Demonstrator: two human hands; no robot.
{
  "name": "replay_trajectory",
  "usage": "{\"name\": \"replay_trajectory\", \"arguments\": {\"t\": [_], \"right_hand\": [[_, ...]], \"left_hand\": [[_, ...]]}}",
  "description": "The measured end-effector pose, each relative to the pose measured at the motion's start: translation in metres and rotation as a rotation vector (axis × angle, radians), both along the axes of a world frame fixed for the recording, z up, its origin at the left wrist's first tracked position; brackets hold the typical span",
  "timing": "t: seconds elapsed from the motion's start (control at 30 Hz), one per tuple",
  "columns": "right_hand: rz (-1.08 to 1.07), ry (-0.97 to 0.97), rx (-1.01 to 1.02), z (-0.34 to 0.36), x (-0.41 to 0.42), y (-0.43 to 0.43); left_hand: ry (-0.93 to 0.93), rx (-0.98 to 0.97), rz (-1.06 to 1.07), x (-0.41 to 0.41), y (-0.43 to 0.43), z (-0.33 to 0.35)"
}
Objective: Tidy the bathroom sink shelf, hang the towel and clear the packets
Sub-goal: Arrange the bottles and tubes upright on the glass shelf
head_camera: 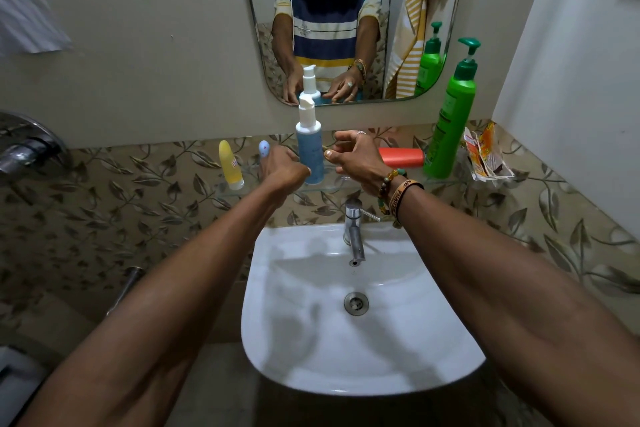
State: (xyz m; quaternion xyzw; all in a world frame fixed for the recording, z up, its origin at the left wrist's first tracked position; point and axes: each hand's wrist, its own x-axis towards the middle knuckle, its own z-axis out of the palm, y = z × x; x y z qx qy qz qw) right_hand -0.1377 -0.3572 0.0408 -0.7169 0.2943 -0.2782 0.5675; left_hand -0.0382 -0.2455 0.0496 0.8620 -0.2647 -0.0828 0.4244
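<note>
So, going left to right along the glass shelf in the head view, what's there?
Yellow tube → small pale blue tube → white-and-blue pump bottle → orange tube lying flat → green pump bottle → torn packets.

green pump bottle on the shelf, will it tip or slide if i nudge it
The green pump bottle is tall and narrow, so a push near the pump would likely tip it. The glass shelf under it looks smooth, so a low push may slide it. Its fill level is hidden, so weight is uncertain.
</note>
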Motion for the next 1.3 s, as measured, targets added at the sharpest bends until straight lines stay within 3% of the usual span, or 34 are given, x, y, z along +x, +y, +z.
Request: {"name": "replay_trajectory", "arguments": {"t": [1.3], "right_hand": [[-0.289,0.041,-0.021,-0.004,-0.013,0.019]], "left_hand": [[0.361,-0.092,-0.511,0.010,-0.007,-0.016]]}}
